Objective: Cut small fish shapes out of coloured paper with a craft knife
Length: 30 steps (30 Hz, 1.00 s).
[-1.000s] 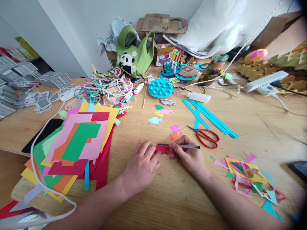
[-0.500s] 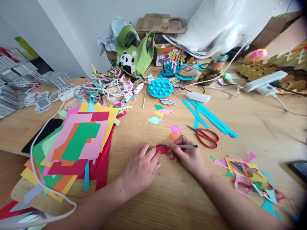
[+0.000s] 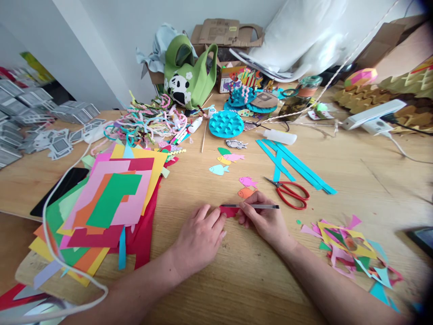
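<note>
My right hand (image 3: pixel 265 221) is closed around a slim dark pen (image 3: pixel 269 206), which lies almost level with its tip to the left, along the top of a small red paper piece (image 3: pixel 231 211). My left hand (image 3: pixel 199 232) has its bent fingers on the left end of that paper, holding it against the table. Just beyond my right fingers are an orange paper fish (image 3: pixel 245 193) and a magenta paper fish (image 3: pixel 248 182). A light blue paper fish (image 3: pixel 218 169) lies farther off. Red-handled scissors (image 3: pixel 292 195) rest right of my right hand, blades pointing left.
Coloured paper sheets (image 3: pixel 115 198) pile up on the left, with a white cable (image 3: pixel 47 212) across them. Paper scraps (image 3: pixel 352 246) lie at right. Blue strips (image 3: pixel 297 164), a glue bottle (image 3: pixel 280 136), a blue scaly disc (image 3: pixel 226 124) and a green panda bag (image 3: pixel 191 74) stand farther back.
</note>
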### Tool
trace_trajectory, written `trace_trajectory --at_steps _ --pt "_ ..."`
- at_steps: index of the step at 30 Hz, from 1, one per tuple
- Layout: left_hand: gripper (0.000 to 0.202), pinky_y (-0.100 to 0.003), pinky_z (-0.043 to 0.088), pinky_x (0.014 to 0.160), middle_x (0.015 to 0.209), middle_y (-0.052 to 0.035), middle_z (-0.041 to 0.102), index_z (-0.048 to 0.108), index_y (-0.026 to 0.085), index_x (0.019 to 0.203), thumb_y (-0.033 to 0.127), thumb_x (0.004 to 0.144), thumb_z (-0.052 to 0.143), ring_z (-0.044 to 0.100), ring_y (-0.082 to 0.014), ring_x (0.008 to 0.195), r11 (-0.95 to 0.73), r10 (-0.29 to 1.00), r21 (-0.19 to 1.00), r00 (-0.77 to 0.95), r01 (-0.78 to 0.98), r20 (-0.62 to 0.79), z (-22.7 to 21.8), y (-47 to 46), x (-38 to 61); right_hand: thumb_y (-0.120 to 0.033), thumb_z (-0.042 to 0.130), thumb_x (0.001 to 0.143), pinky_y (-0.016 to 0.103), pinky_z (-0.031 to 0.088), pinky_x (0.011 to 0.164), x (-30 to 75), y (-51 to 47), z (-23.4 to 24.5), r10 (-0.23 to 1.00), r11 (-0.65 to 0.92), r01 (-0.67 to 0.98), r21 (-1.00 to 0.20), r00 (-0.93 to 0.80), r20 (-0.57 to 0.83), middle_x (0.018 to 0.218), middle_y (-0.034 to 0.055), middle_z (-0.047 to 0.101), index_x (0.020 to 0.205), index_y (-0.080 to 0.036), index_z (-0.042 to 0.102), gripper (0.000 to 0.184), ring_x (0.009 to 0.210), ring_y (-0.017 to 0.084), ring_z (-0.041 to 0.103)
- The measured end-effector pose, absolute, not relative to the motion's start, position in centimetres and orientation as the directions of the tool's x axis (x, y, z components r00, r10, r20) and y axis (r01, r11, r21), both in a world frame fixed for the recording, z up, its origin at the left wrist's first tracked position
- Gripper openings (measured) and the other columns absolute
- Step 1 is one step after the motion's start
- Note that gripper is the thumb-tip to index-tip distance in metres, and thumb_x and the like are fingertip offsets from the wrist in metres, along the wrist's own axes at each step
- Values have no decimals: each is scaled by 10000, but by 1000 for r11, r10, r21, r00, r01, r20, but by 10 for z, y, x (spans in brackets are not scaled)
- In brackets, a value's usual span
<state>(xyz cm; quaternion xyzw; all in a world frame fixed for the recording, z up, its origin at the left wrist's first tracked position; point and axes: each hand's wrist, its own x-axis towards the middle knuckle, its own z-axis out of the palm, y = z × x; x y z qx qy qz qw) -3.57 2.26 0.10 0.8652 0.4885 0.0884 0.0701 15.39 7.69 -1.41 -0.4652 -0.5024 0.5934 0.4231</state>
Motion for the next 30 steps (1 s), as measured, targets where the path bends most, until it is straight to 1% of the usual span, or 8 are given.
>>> trace_trajectory --at_steps 10,22,30 --pt "327 -428 430 1014 1203 -81 606 555 156 1250 284 954 504 489 -268 1156 -508 861 209 502 835 86 1 22 -35 -479 728 787 206 441 391 154 78 -16 966 -135 -36 -990 -227 -123 515 1 642 739 -206 499 360 407 111 552" --pt "327 -436 439 1009 1204 -83 603 557 152 1252 273 953 501 487 -275 1155 -513 857 215 509 831 79 1 23 -36 -514 722 773 219 450 381 154 77 -15 971 -126 -9 -992 -203 -122 510 8 641 721 -213 492 383 400 123 560" --pt "323 -427 444 1001 1190 -89 611 558 162 1249 275 950 507 503 -262 1139 -513 858 207 506 833 87 2 23 -35 -524 718 769 226 453 374 154 77 -15 974 -116 -11 -993 -195 -112 498 3 632 719 -214 496 385 392 127 556"
